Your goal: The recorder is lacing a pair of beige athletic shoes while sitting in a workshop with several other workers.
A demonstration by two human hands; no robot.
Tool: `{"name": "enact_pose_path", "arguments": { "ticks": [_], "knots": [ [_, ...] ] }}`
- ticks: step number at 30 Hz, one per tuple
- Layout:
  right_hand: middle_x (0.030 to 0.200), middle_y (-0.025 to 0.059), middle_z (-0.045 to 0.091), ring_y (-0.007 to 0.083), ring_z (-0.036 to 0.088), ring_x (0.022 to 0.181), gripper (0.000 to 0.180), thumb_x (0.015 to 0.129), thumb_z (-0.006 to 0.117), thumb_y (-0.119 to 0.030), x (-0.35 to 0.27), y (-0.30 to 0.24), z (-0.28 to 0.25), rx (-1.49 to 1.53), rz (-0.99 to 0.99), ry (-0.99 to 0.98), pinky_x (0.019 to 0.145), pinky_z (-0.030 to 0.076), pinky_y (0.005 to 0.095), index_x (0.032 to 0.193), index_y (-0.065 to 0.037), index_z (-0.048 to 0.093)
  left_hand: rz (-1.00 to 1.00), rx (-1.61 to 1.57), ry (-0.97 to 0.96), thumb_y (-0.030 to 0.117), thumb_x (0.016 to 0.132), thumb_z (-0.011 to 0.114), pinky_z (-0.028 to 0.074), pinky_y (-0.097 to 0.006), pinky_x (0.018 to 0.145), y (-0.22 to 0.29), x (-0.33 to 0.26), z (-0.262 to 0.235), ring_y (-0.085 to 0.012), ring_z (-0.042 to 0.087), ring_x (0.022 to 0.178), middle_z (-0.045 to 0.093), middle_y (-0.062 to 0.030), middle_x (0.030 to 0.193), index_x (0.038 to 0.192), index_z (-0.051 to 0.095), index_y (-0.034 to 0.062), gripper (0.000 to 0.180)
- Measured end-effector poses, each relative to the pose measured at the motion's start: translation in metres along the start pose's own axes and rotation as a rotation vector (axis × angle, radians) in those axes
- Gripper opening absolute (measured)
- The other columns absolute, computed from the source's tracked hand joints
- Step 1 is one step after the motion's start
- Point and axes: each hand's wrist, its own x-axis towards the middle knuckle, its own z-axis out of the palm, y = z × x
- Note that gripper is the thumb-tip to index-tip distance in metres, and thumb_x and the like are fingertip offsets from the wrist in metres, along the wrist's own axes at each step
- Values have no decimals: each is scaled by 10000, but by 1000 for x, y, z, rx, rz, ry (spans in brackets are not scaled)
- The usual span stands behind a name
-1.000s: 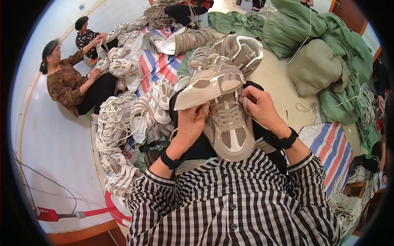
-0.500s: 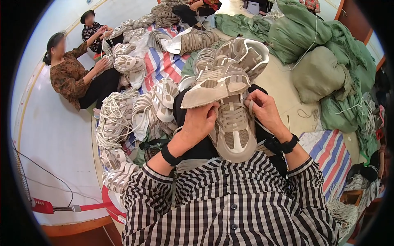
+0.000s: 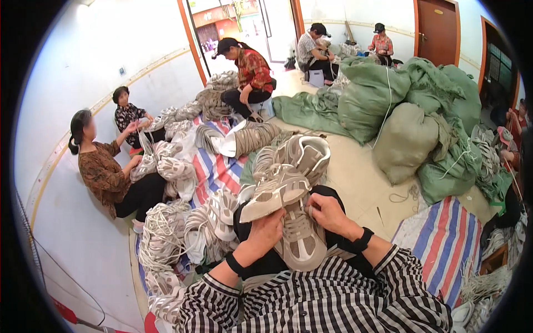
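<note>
Beige sneaker on lap: left hand grips its side, right hand pinches laces, fingertips partly hidden.

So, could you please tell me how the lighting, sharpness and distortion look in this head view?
Head view: even, soft daylight, brightest at the open doorway; no harsh shadows. The beige mesh sneaker in the left hand and right hand is fairly sharp. Fisheye bends the white wall, and a black vignette rings the frame.

Pale floor carries striped tarps, green sacks, shoe heaps, possibly lace bundles.
</note>
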Motion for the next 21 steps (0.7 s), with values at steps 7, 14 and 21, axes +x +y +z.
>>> {"name": "enact_pose_path", "arguments": {
  "ticks": [7, 14, 21],
  "knots": [
    [859, 162, 631, 342, 619, 831, 202, 788, 497, 27, 14, -4, -25, -50, -222, -167, 719, 492, 399, 962, -8, 594, 52, -120, -149, -22, 797, 486, 443, -449, 846, -18, -6, -26, -377, 567, 973, 602, -180, 1018, 1107, 566, 81, 336],
    [928, 108, 596, 292, 585, 919, 306, 704, 580, 10, 30, -21, -15, -359, -577, -277, 786, 476, 397, 1003, -50, 603, 148, -28, -210, 92, 831, 569, 433, -446, 886, -4, 22, -39, -363, 554, 1023, 591, -184, 1088, 1164, 582, 68, 334],
    [939, 67, 533, 244, 533, 953, 294, 743, 631, -148, 47, -19, -25, -696, -737, -395, 786, 433, 376, 1025, -68, 601, 270, -91, -497, 209, 811, 628, 437, -413, 879, -29, 54, -45, -316, 546, 1000, 554, -140, 1018, 1002, 577, 31, 266]
  ]
}}
